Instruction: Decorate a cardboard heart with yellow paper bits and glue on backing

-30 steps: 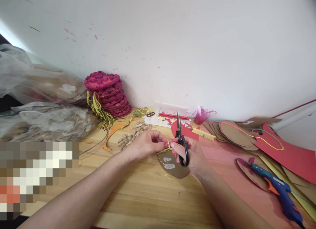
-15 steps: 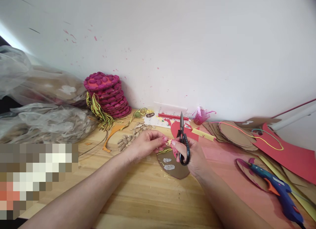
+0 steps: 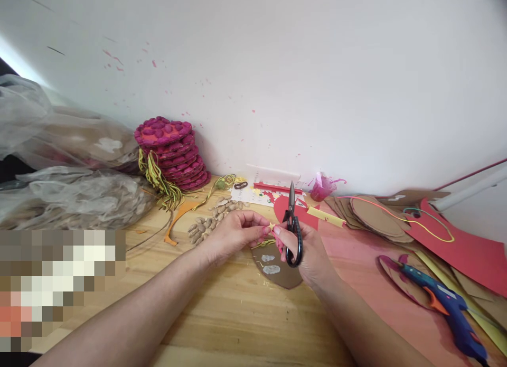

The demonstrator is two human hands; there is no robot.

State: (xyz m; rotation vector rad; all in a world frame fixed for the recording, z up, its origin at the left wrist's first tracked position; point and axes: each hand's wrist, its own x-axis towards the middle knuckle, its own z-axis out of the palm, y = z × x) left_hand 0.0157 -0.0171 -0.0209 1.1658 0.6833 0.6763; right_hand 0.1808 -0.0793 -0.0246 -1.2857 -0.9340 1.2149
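Your left hand (image 3: 238,232) and right hand (image 3: 311,250) pinch the star (image 3: 271,227) together; grip its tips lightly, scissors (image 3: 293,219) in the right aimed forward.

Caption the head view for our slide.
Left hand and right hand meet at a yellow star; the right also holds scissors.

yellow star (image 3: 271,226): between left hand (image 3: 240,232) and right hand (image 3: 311,248) | black-handled scissors (image 3: 292,216): closed, tips up
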